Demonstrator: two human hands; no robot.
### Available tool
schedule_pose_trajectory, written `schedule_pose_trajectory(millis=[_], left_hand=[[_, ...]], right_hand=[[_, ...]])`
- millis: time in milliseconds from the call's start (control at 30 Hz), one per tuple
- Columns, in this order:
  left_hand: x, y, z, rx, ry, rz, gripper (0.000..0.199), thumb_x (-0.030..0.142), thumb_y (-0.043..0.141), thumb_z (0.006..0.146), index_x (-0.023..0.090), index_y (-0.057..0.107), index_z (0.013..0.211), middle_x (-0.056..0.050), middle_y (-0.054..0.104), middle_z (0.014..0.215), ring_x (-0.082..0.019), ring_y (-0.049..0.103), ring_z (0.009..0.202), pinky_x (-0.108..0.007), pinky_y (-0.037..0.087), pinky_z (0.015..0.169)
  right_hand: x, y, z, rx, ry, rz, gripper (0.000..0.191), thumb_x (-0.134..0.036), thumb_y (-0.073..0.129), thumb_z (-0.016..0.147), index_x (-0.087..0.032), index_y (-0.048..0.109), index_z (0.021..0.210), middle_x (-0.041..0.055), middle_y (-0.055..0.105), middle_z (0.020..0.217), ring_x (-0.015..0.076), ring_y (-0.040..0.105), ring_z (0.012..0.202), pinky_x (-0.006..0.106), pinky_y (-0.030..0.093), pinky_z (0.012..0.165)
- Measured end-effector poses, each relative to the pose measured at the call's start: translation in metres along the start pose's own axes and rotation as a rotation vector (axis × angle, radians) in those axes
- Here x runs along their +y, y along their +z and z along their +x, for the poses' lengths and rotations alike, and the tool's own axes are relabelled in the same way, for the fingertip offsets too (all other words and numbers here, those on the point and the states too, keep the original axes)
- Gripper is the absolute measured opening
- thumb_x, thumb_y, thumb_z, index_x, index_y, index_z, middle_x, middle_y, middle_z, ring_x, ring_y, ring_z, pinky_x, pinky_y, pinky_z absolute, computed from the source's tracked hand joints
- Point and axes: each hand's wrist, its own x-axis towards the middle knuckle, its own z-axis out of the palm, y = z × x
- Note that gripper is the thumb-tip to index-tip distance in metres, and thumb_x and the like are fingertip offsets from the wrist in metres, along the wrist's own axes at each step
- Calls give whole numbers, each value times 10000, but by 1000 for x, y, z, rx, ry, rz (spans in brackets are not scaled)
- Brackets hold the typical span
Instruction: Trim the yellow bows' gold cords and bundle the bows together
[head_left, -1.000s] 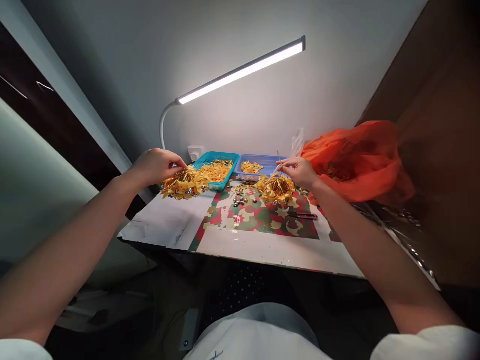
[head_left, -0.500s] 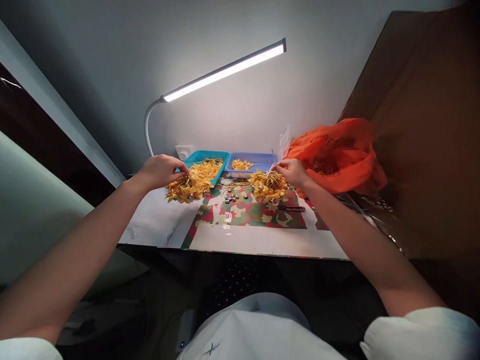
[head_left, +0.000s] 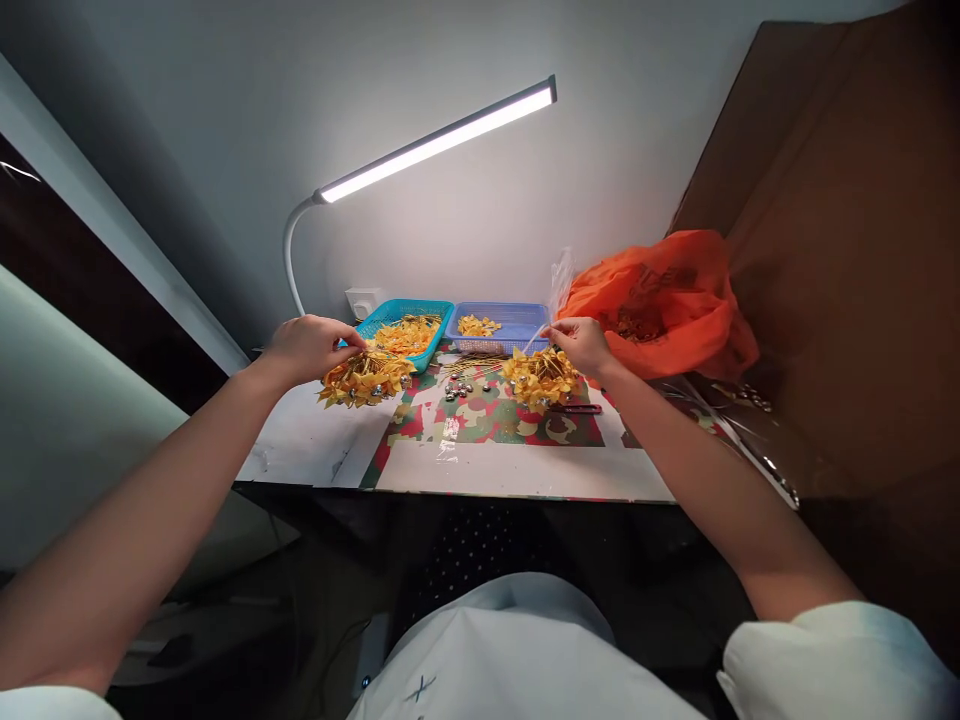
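My left hand (head_left: 319,345) is closed, thumb and fingers pinched at the top of a bunch of golden artificial flowers (head_left: 367,380) with small silver bells among the petals. Across the table, my right hand (head_left: 581,342) pinches a thin whitish strip (head_left: 532,338) just above a second bunch of golden flowers (head_left: 541,382). Gold wire stems show in the middle of this bunch. Whether the right fingers also grip those stems I cannot tell. Between the bunches lie several loose silver bells (head_left: 459,388) and some gold wire stems (head_left: 476,366).
A teal basket (head_left: 442,340) of golden flowers stands behind my left hand, beside a blue basket (head_left: 517,315) with some petals. An orange bag (head_left: 675,290) sits at the right. A dark-handled tool (head_left: 581,409) lies under the right bunch. A lit lamp (head_left: 442,140) reaches overhead.
The view has shifted slightly. The whitish strip at my right hand now slants down to the left, clear of the flowers. My left hand keeps its pinch, with its bunch nearly unmoved.
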Motion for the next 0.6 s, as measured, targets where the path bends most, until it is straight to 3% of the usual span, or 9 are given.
schedule_pose_trajectory(millis=[267, 400, 600], left_hand=[[-1, 0, -6, -14, 2, -1, 257, 347, 566, 819, 232, 769, 926, -16, 726, 806, -220, 620, 733, -279, 362, 607], [-4, 6, -3, -25, -6, -8, 262, 354, 564, 805, 234, 783, 885, -59, 733, 768, -253, 646, 727, -301, 365, 583], [-7, 1, 5, -132, 54, -20, 251, 372, 576, 743, 278, 795, 824, -20, 757, 732, -221, 664, 704, -273, 387, 582]], right_hand=[[-1, 3, -3, -13, 29, 12, 324, -392, 599, 753, -117, 771, 749, 21, 617, 587, 121, 466, 563, 252, 339, 548], [4, 8, -2, -21, 57, 13, 354, -411, 593, 746, -107, 775, 757, 13, 584, 547, 115, 437, 535, 254, 324, 530], [7, 15, 2, -36, 65, 24, 392, -456, 601, 746, -104, 772, 752, 19, 586, 535, 127, 463, 548, 255, 327, 524]])
